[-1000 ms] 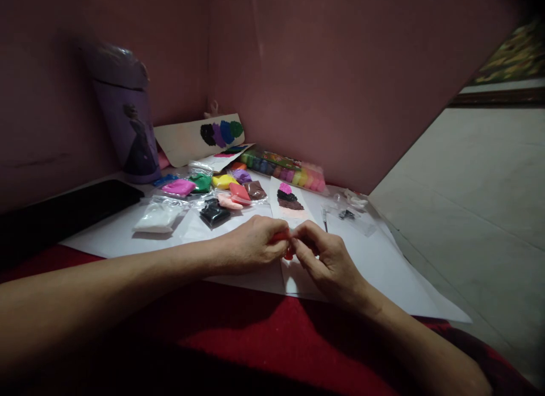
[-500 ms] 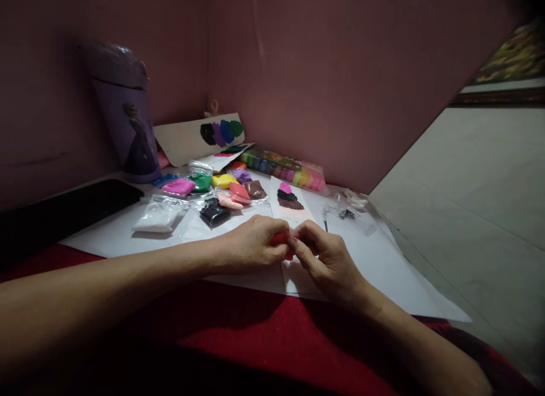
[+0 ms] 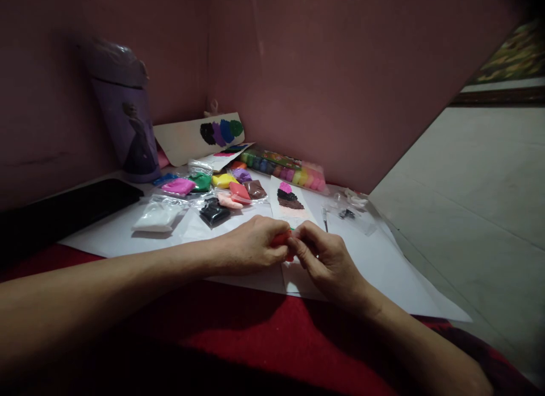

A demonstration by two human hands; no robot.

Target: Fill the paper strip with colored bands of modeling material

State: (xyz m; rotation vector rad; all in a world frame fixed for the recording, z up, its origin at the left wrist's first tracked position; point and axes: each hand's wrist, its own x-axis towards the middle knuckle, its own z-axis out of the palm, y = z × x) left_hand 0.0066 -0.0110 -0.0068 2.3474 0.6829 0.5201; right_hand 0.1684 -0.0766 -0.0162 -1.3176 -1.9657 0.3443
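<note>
My left hand [image 3: 259, 244] is closed around a small red-orange piece [image 3: 281, 237] that looks like modelling clay; fingers cover most of it. From the right, the thumb and fingertips of my right hand [image 3: 319, 254] pinch together at the piece's right end. A tiny bit of green shows between the two hands at its top; what exactly the right fingertips grip is hidden. Beneath the hands lies a narrow card [image 3: 290, 206] with pink, black, brown and peach patches. Several clear packets of coloured clay lie beyond, among them a black packet [image 3: 214, 212] and a red packet [image 3: 240, 193].
White paper sheets [image 3: 383, 282] cover the red cloth [image 3: 255, 339]. A purple tumbler [image 3: 131, 123] and a dark flat object [image 3: 102, 200] stand at left. A long clear pack [image 3: 281, 168] rests by the wall. To the right are a thin tool [image 3: 325, 219] and an opened plastic bag [image 3: 361, 221].
Both hands stay almost in place. The right fingers have shifted slightly at the red-orange piece, and the bit of green now shows more clearly.
</note>
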